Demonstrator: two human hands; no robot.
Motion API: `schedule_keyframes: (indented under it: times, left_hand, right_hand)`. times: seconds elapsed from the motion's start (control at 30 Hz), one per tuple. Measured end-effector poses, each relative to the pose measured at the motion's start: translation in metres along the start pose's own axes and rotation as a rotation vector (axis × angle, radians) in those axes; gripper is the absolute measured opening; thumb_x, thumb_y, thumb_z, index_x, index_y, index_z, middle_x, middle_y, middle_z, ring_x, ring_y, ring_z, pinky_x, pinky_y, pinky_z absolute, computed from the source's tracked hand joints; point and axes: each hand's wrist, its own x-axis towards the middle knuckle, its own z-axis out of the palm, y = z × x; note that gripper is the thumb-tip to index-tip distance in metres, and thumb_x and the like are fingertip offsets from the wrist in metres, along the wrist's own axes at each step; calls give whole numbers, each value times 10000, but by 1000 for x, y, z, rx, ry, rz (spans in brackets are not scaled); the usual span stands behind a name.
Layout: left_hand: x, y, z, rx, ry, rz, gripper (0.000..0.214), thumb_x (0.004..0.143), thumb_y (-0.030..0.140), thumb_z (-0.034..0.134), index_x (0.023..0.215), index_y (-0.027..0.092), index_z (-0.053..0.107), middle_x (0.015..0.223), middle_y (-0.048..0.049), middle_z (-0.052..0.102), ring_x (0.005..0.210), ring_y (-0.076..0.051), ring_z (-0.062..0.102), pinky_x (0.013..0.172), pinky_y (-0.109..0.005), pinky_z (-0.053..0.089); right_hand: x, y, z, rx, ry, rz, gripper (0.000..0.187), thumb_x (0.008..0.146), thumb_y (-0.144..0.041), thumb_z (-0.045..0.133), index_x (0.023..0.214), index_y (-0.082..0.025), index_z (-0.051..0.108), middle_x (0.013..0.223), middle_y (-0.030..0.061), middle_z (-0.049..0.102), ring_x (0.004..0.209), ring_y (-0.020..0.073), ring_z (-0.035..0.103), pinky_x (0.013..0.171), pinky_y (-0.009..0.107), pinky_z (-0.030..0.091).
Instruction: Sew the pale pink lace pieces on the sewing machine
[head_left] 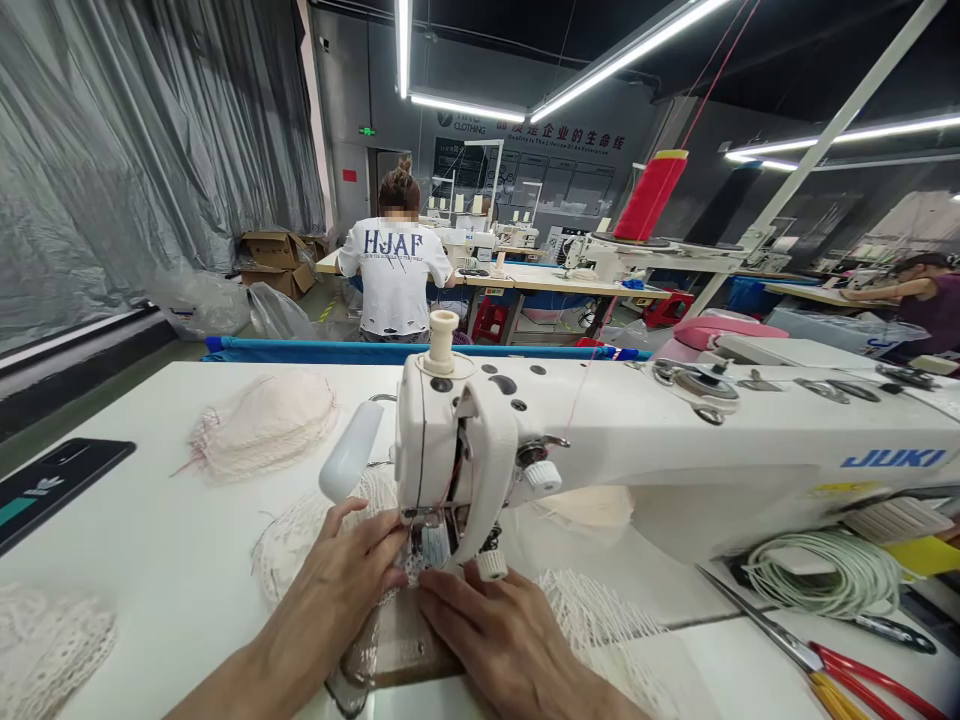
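Note:
A white sewing machine (600,420) stands in front of me, its needle head low between my hands. My left hand (341,575) is at the left of the presser foot, thumb and fingers closed on white lace fabric (289,540). On the other side, my right hand (499,625) has its fingers pressed together at the fabric's edge just before the foot. Part of the cloth, with a loose fringe (592,605), spreads to the right under the machine arm. Hand and machine head hide the needle point and the seam.
Folded pale pink fabric (262,425) and a lace pile (52,640) lie on the white table (180,530), near a dark phone (67,480). At right are scissors (802,650) with red handles and a coiled pale cord (832,575). A person (395,265) sits ahead.

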Motion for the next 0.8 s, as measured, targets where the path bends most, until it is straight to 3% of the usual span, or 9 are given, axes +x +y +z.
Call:
schedule_keyframes:
  times: [0.1, 0.2, 0.33, 0.8]
  left_hand:
    - [-6, 8, -2, 84, 14, 83, 245, 929, 92, 386, 864, 229, 579, 976, 35, 648, 932, -137, 573, 1023, -391, 226]
    - [-12, 16, 0, 105, 129, 173, 314, 951, 78, 292, 1014, 183, 581, 996, -28, 639, 895, -136, 572, 921, -353, 299]
    - [-16, 20, 7, 99, 193, 238, 356, 947, 74, 259, 952, 150, 606, 933, -43, 642, 808, -131, 579, 844, -345, 328]
    - [-16, 22, 5, 137, 188, 220, 339, 962, 64, 263, 989, 135, 594, 969, -33, 649, 858, -130, 571, 871, -353, 338]
  right_hand:
    - [-1, -1, 0, -4, 17, -11, 270, 902, -118, 375, 1065, -154, 588, 1120, 53, 639, 726, 180, 558, 546, 294, 410]
    - [-2, -2, -1, 16, 36, -45, 275, 927, -126, 336, 1005, -141, 599, 1091, 60, 645, 713, 172, 542, 556, 297, 411]
    - [-3, -2, -2, 64, 29, -75, 255, 941, -130, 341, 992, -139, 590, 995, 51, 657, 702, 158, 520, 556, 292, 405]
    - [-3, 0, 1, 46, 90, -71, 261, 960, -141, 329, 971, -152, 590, 927, 41, 662, 680, 153, 511, 547, 282, 363]
